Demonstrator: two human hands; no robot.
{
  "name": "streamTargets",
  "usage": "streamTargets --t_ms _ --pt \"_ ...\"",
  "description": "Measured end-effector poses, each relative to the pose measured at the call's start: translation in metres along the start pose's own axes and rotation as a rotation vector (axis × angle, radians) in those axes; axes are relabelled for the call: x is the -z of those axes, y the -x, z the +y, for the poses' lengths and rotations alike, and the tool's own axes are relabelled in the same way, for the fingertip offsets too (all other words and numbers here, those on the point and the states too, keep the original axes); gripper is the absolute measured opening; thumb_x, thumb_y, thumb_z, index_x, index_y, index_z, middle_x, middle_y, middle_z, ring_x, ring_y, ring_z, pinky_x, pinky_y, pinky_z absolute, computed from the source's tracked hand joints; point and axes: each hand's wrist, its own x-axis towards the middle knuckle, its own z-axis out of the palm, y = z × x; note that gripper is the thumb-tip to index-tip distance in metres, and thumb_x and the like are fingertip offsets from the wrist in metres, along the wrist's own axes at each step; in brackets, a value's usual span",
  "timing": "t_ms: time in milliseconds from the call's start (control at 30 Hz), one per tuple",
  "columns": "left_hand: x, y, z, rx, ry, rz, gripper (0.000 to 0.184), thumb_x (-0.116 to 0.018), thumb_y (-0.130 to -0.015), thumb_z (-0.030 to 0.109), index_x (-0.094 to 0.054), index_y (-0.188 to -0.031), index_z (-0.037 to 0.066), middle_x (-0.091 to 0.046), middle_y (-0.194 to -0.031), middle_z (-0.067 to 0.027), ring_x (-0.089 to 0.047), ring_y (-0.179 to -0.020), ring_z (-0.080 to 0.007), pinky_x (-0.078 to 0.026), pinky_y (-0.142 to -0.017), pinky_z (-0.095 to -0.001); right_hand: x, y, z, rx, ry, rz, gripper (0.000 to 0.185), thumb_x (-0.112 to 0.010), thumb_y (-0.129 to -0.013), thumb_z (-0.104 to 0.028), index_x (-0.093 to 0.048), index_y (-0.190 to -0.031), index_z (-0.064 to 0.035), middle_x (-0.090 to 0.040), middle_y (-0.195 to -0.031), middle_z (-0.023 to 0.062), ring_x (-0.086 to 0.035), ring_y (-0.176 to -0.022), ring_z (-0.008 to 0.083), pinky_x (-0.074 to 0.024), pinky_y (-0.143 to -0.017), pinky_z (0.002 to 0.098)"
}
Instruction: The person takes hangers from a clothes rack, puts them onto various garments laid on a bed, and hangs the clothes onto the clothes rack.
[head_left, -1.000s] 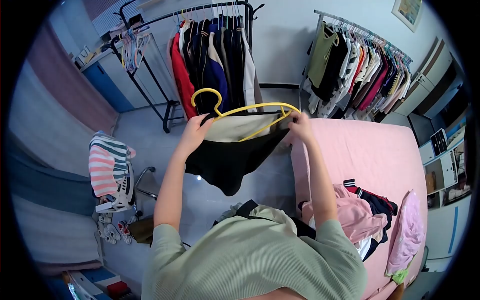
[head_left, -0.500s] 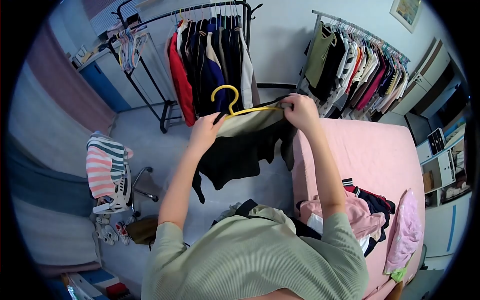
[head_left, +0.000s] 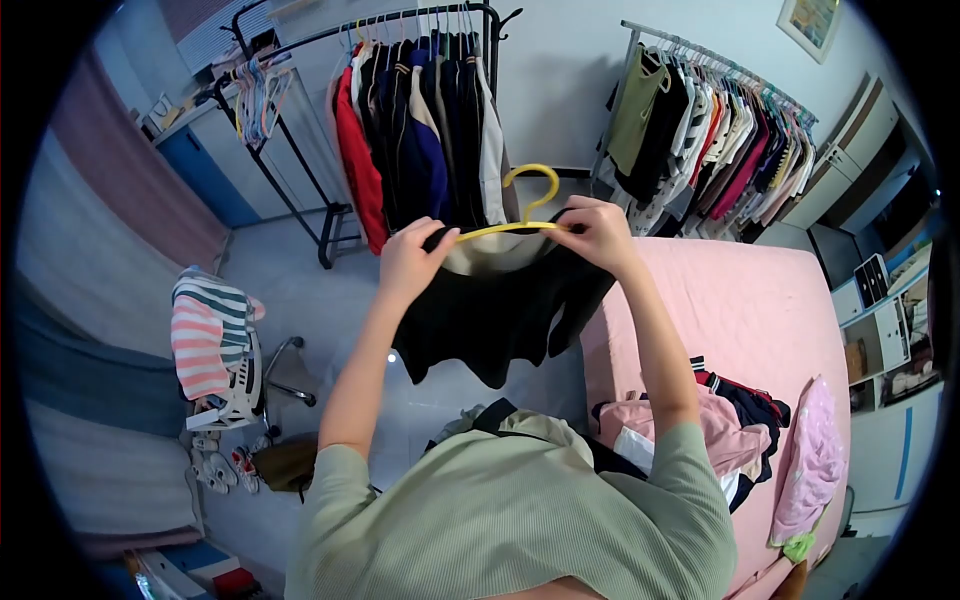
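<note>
A yellow clothes hanger (head_left: 507,228) is held out in front of me, its hook pointing up. From it hangs a black garment (head_left: 490,320) with a paler inner side showing at its wide opening. At the left end, my left hand (head_left: 415,255) pinches the garment's edge together with the hanger. Closer to the hook, my right hand (head_left: 597,235) grips the hanger and the garment's other upper edge. The garment's lower hem is wavy and hangs free above the floor.
Ahead stands a black clothes rack (head_left: 320,205) with jackets and spare hangers. A second full rack (head_left: 725,65) is at the right rear. On the pink bed (head_left: 720,290) lies a pile of clothes (head_left: 715,425). A chair (head_left: 240,390) draped with striped cloth stands left.
The hanger's hook has swung from the left to the right of centre. The garment now hangs more evenly, and my right hand has shifted slightly along the hanger.
</note>
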Motion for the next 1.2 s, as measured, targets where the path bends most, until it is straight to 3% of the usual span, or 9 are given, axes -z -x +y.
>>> streamTargets --t_ms 33,67,200,300,333,467,667,767,1200 --pt "0.004 0.001 -0.006 0.029 0.038 -0.018 0.025 -0.063 -0.081 0.025 -0.061 -0.080 0.000 -0.059 -0.076 -0.0083 -0.059 -0.073 -0.0281 -0.045 -0.062 -0.0328 0.003 0.003 0.004 -0.045 -0.047 0.022 0.024 -0.073 -0.069 -0.026 -0.065 -0.066 -0.0030 -0.052 -0.063 0.0062 -0.053 -0.053 0.0241 -0.0391 -0.047 0.0325" --pt "0.008 0.002 -0.013 0.016 0.045 -0.038 0.024 -0.062 -0.081 0.024 -0.060 -0.083 0.000 -0.058 -0.078 -0.0086 -0.057 -0.074 -0.0275 -0.045 -0.065 -0.0315 0.003 0.006 0.012 -0.050 -0.118 0.035 0.019 -0.072 -0.070 -0.015 -0.063 -0.069 0.0025 -0.047 -0.060 0.0066 -0.048 -0.050 0.0171 -0.0350 -0.047 0.0286" --pt "0.011 0.011 -0.027 0.057 0.251 -0.217 0.023 -0.061 -0.081 0.020 -0.058 -0.093 0.000 -0.057 -0.086 -0.0068 -0.056 -0.082 -0.0218 -0.043 -0.074 -0.0271 0.006 0.012 0.025 -0.139 -0.235 0.053 0.021 -0.072 -0.070 -0.014 -0.063 -0.071 0.0045 -0.045 -0.059 0.0044 -0.041 -0.051 0.0119 -0.0282 -0.046 0.0270" --pt "0.013 0.020 -0.042 0.079 0.638 -0.350 0.027 -0.063 -0.080 0.015 -0.057 -0.100 -0.002 -0.058 -0.094 -0.0033 -0.055 -0.089 -0.0163 -0.042 -0.081 -0.0258 0.011 0.016 0.029 -0.141 -0.255 0.076 0.020 -0.073 -0.070 -0.014 -0.064 -0.072 0.0040 -0.044 -0.059 0.0031 -0.040 -0.052 0.0106 -0.0273 -0.046 0.0267" --pt "0.016 0.025 -0.043 0.211 0.752 -0.393 0.032 -0.066 -0.077 0.011 -0.057 -0.104 -0.005 -0.060 -0.098 -0.0014 -0.055 -0.088 -0.0128 -0.043 -0.081 -0.0259 0.013 0.019 0.033 -0.141 -0.253 0.087 0.020 -0.073 -0.070 -0.014 -0.064 -0.072 0.0039 -0.044 -0.059 0.0027 -0.040 -0.052 0.0102 -0.0272 -0.046 0.0266" --pt "0.014 0.030 -0.046 0.320 0.598 -0.396 0.031 -0.068 -0.078 0.010 -0.060 -0.104 -0.005 -0.064 -0.091 -0.0031 -0.058 -0.077 -0.0101 -0.047 -0.072 -0.0256 0.018 0.024 0.040 -0.154 -0.238 0.060 0.018 -0.073 -0.070 -0.014 -0.066 -0.075 0.0024 -0.048 -0.060 0.0047 -0.044 -0.053 0.0134 -0.0317 -0.048 0.0278" --pt "0.011 0.022 -0.038 0.099 0.195 -0.233 0.026 -0.068 -0.076 0.011 -0.063 -0.097 -0.003 -0.065 -0.089 -0.0105 -0.061 -0.076 -0.0193 -0.046 -0.070 -0.0285 0.025 0.028 0.029 -0.083 -0.216 -0.048 0.015 -0.072 -0.070 -0.010 -0.066 -0.077 0.0010 -0.045 -0.059 0.0063 -0.044 -0.052 0.0165 -0.0318 -0.048 0.0295" --pt "0.011 0.019 -0.032 0.025 0.204 -0.192 0.028 -0.068 -0.075 0.012 -0.063 -0.099 -0.003 -0.065 -0.093 -0.0139 -0.063 -0.081 -0.0251 -0.047 -0.072 -0.0288 0.026 0.028 0.029 -0.052 -0.172 -0.065 0.015 -0.073 -0.069 -0.010 -0.065 -0.076 0.0012 -0.044 -0.059 0.0064 -0.043 -0.052 0.0165 -0.0316 -0.048 0.0294" --pt "0.017 0.022 -0.017 0.061 0.156 -0.234 0.025 -0.064 -0.080 0.014 -0.062 -0.101 -0.001 -0.065 -0.094 -0.0149 -0.063 -0.087 -0.0250 -0.048 -0.076 -0.0310 0.013 0.020 0.020 0.025 -0.091 -0.018 0.016 -0.073 -0.068 -0.009 -0.065 -0.075 0.0023 -0.046 -0.060 0.0075 -0.046 -0.052 0.0193 -0.0337 -0.047 0.0302"
